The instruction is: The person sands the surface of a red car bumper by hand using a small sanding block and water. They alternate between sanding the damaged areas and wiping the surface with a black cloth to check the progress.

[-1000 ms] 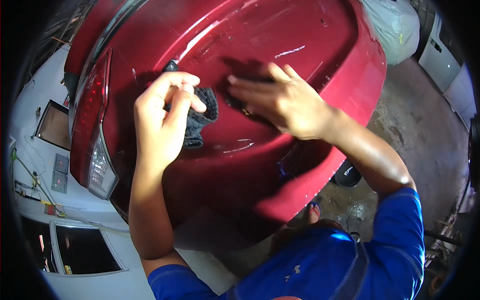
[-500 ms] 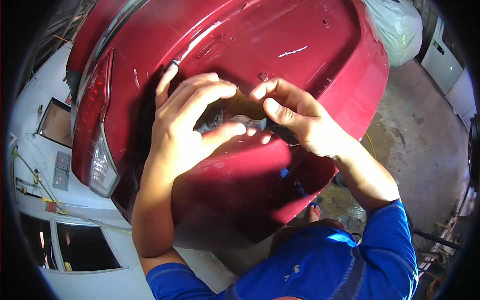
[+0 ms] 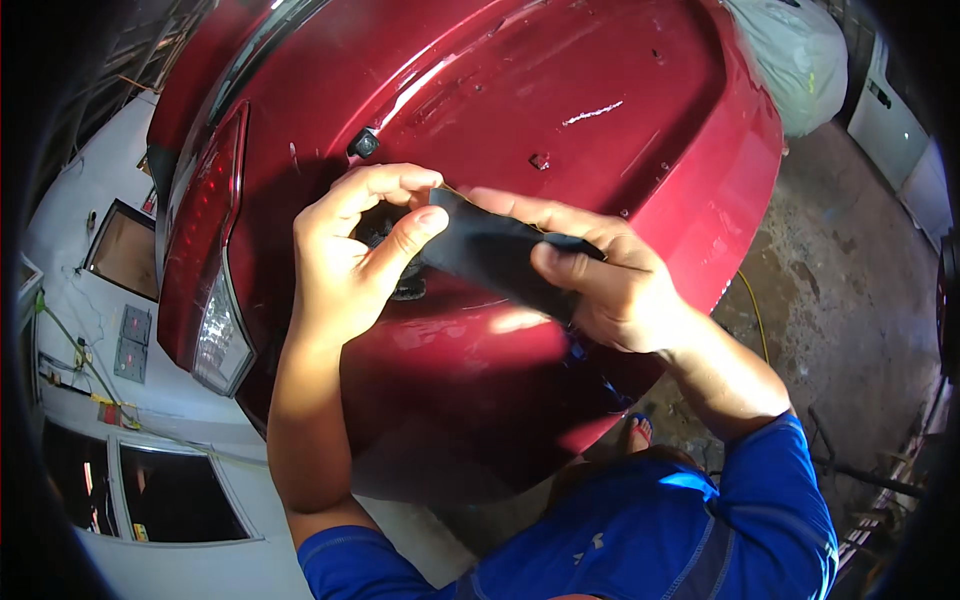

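Note:
My left hand (image 3: 345, 255) pinches the near-left corner of a dark grey sheet of sandpaper (image 3: 490, 250) between thumb and fingers. The other end is gripped by my right hand (image 3: 620, 285), its thumb on the dark face and its fingers behind. A thin yellowish-brown edge shows along the top of the sheet. Both hands hold it raised over the red rear panel of a car (image 3: 450, 390), whose paint has scuffs and white scratches. Behind my left hand, a dark patch on the panel is partly hidden.
A tail light (image 3: 222, 320) sits on the left of the car, and a small black fitting (image 3: 365, 143) on the panel beyond my left hand. A pale plastic-wrapped bundle (image 3: 790, 65) is at the far right. A yellow cord (image 3: 753, 300) lies on the concrete floor (image 3: 850, 300).
The sandpaper, curled and mostly hidden between my hands before, is now stretched out with its dark face showing. My right hand has moved lower, and my left fingers have closed on the corner.

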`<state>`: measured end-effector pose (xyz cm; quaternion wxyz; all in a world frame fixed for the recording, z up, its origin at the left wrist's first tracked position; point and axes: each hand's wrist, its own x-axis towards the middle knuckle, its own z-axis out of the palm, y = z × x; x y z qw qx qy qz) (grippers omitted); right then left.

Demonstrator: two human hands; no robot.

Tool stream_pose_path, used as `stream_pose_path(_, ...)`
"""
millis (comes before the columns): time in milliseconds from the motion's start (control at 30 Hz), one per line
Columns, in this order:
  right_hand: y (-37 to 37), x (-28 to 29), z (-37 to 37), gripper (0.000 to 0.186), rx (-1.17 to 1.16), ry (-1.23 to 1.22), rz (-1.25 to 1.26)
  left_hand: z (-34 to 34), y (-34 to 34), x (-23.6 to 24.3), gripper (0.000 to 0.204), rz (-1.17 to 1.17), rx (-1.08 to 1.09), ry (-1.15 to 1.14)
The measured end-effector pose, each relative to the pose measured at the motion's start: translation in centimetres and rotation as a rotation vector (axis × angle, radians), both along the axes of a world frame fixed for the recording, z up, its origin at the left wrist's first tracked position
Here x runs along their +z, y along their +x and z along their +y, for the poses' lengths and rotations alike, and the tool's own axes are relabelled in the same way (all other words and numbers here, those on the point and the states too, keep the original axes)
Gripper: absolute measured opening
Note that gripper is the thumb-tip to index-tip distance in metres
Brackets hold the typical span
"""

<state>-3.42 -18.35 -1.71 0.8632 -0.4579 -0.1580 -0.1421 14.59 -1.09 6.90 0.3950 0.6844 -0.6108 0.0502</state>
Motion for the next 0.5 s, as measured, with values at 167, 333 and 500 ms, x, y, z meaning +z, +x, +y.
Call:
stream_pose_path(167, 1.3, -0.4, -3.8, 0.058, -0.631, -1.377, -0.452, -0.4, 0.2, -0.6, 0.017, -0.122, 0.215, -0.167)
stream_pose_path(333, 0.9, -2.0, -4.5, 0.057, -0.632, -1.63, -0.447, -0.2, -0.4, -0.4, 0.014, -0.369, 0.208, -0.222)
stream_pose_path(500, 2.6, -2.0, -3.5, 0.059, -0.635, -1.657, -0.401, 0.2, -0.2, -1.2, 0.014, -0.31, 0.25, -0.233)
